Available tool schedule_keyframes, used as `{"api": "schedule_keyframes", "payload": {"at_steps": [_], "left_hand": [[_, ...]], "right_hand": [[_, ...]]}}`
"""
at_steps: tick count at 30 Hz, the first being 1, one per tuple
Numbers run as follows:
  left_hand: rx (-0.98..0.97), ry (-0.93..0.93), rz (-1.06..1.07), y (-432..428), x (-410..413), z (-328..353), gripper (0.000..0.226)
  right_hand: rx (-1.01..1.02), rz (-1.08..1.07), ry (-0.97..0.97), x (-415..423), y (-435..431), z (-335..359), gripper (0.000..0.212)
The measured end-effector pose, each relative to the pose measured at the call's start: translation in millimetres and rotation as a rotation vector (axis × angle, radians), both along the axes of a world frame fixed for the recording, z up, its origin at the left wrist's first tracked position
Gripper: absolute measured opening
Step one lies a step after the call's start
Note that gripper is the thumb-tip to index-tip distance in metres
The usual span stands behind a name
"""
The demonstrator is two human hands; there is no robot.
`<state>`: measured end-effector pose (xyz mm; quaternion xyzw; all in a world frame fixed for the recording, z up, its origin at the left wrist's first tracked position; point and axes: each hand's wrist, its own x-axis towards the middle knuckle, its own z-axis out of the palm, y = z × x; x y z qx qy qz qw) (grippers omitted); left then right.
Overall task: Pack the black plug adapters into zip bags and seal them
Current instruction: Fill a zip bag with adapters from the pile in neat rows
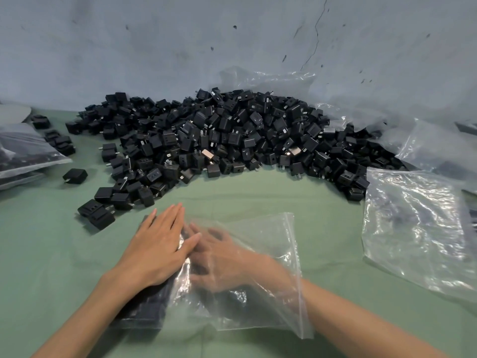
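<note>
On the green cloth (pixel 258 197), a clear zip bag (pixel 260 293) holds black adapters (pixel 147 311) at 6 o'clock; the left hand (pixel 157 251) presses flat atop it, open, the right hand (pixel 224 262) reaches inside, blurred, grip unclear

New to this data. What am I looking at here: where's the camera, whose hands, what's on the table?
There is no robot: a person works with bare hands. The single picture comes from a wide-angle camera on their head, looking forward and down.

On the green table cover lies a big pile of black plug adapters against a grey wall. Empty clear bags lie to the right, and filled bags at the far left.

The left hand rests flat on the outside of a zip bag, over black adapters already inside. The right hand is reached into the bag through its open mouth, blurred by motion. The bag is not sealed yet.
</note>
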<state>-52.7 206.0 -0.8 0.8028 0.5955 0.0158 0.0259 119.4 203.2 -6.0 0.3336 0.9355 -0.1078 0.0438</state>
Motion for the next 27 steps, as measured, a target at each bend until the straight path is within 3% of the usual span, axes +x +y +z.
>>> {"api": "schedule_keyframes", "payload": {"at_steps": [2,4,7,9,11,12,14,17,19,25,27], "left_hand": [[0.002,0.015,0.004,1,-1,-1,0.081],[0.006,0.02,0.001,2,-2,-2,0.074],[0.016,0.009,-0.004,2,-2,-4,0.072],[0.023,-0.001,-0.003,2,-2,-6,0.073],[0.029,-0.005,-0.004,2,-2,-7,0.074],[0.033,-0.007,-0.005,2,-2,-7,0.074],[0.043,-0.003,-0.007,2,-3,-7,0.075],[0.051,0.002,-0.009,2,-3,-8,0.076],[0.045,0.0,-0.008,1,-4,-8,0.077],[0.051,-0.008,-0.009,2,-4,-8,0.078],[0.046,0.0,-0.01,3,-4,-8,0.08]], "right_hand": [[-0.097,0.037,0.041,18,5,6,0.053],[-0.401,0.07,0.172,54,12,19,0.034],[-0.803,-0.133,0.299,134,27,52,0.032],[-0.731,-0.457,0.534,171,42,63,0.028],[-0.389,-0.811,0.756,185,75,57,0.021],[-0.15,-0.962,0.778,184,95,51,0.021],[0.159,-1.154,0.606,175,131,45,0.032],[0.14,-1.205,0.249,163,161,30,0.048],[0.154,-1.21,0.201,156,169,19,0.049],[0.186,-1.169,0.591,151,131,26,0.023],[0.065,-1.048,0.632,160,94,33,0.026]]}}
